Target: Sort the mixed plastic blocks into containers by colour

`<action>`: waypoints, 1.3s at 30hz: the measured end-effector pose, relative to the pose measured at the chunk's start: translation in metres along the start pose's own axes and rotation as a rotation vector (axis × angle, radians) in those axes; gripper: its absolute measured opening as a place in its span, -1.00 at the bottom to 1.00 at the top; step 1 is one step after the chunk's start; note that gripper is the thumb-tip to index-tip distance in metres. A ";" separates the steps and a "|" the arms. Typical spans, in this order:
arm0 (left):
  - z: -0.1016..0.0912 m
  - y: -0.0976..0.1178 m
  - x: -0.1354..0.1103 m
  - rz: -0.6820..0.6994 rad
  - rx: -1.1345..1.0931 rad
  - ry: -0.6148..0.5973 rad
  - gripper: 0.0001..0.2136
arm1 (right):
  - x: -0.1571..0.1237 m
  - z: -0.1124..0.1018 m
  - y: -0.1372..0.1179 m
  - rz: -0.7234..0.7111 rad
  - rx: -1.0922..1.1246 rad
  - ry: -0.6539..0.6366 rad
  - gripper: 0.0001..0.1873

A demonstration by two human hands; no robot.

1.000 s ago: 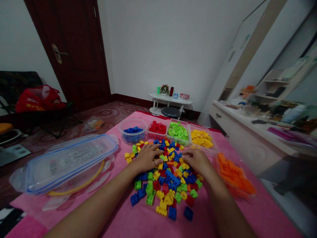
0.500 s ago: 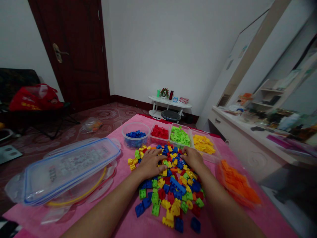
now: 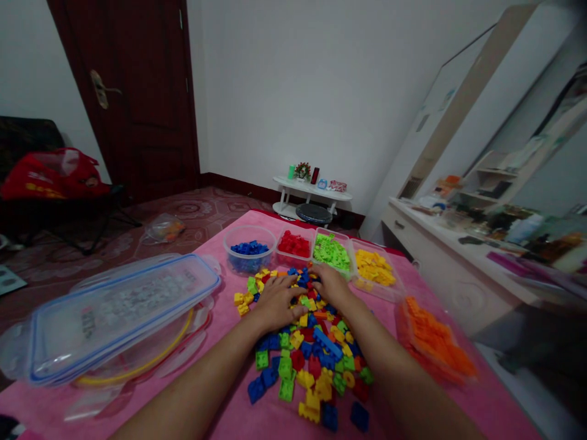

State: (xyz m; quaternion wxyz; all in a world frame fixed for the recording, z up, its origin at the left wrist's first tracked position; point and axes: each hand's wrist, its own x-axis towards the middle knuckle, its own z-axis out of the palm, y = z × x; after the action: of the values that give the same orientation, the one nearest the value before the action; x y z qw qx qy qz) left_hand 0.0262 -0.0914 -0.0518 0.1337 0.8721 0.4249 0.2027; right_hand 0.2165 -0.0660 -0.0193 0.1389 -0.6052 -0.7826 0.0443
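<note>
A loose pile of mixed toy building blocks (image 3: 316, 360) in yellow, blue, green and red lies on the pink cloth (image 3: 215, 391). Palm down on the pile's left side rests my left hand (image 3: 279, 302), fingers spread and nothing gripped. My right hand (image 3: 334, 287) lies over the far right part of the pile, close to the left one, its thumb apart from the fingers; the fingertips touch blocks and are partly hidden. Behind the pile stand clear tubs of blue blocks (image 3: 250, 249), red blocks (image 3: 294, 244), green blocks (image 3: 331, 250) and yellow blocks (image 3: 375, 267).
To the right is a clear box of orange blocks (image 3: 438, 336). Stacked clear lids (image 3: 123, 311), the top one blue-rimmed, cover the cloth's left side. A white dresser (image 3: 426, 244) stands beyond the right edge, and a low white table (image 3: 312, 188) by the wall.
My right hand has moved left across the top of the pile, nearer my left hand. My left hand stays in about the same place. The view has shifted slightly.
</note>
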 end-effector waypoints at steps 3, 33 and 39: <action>0.001 -0.001 0.000 0.004 -0.001 0.001 -0.56 | -0.002 0.000 0.009 0.059 0.043 0.062 -0.84; 0.001 -0.001 0.001 -0.008 0.031 -0.017 -0.56 | -0.002 -0.107 0.092 0.343 -0.339 0.339 -0.47; 0.001 0.000 0.001 -0.015 0.032 -0.022 -0.56 | -0.029 -0.073 0.067 0.264 -0.288 -0.073 -0.78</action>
State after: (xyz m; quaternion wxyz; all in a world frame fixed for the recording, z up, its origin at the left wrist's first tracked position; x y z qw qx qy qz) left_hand 0.0271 -0.0908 -0.0524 0.1258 0.8731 0.4331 0.1851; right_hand 0.3055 -0.0834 0.0303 0.0154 -0.7140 -0.6994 -0.0285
